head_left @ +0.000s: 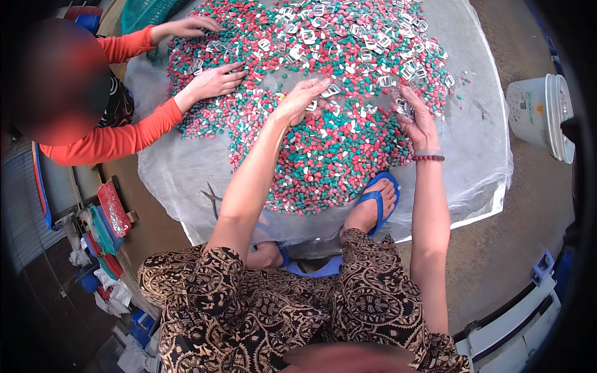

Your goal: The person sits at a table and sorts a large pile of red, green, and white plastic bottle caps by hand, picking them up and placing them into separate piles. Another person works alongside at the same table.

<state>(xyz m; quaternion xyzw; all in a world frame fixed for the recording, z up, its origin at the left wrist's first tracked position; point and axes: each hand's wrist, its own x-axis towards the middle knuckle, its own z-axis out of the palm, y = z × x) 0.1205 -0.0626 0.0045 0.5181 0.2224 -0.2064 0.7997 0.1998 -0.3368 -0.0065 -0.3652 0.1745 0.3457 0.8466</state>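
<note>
My left hand (298, 99) lies palm down on the heap of small pieces (323, 149), fingers stretched forward and a little to the right, not closed on anything; the fingertips touch a white metal clip (331, 91) at the far edge of the heap. My right hand (418, 124) is at the right side of the heap, fingers curled in a loose grip around some shiny clips (403, 107), but I cannot tell exactly how many it holds. On this wrist I wear a dark red bead bracelet (428, 158). The pieces are red, green and white, very small, and they lie in all directions, so the heap has no single pointing; its long axis goes from near my feet away from me toward the far side of the white sheet (479, 155) that is spread on the floor. More white clips (367, 37) are scattered over the far part, flat, turned every way. Near my left arm a pair of scissors (212, 198) lies on the sheet, tips pointing away from me. My foot in a blue sandal (376, 202) rests on the near edge of the sheet. On the left another person in orange sleeves has both hands (214, 81) in the same pieces. A white bucket (538, 115) lies on its side at the right, well apart.
</note>
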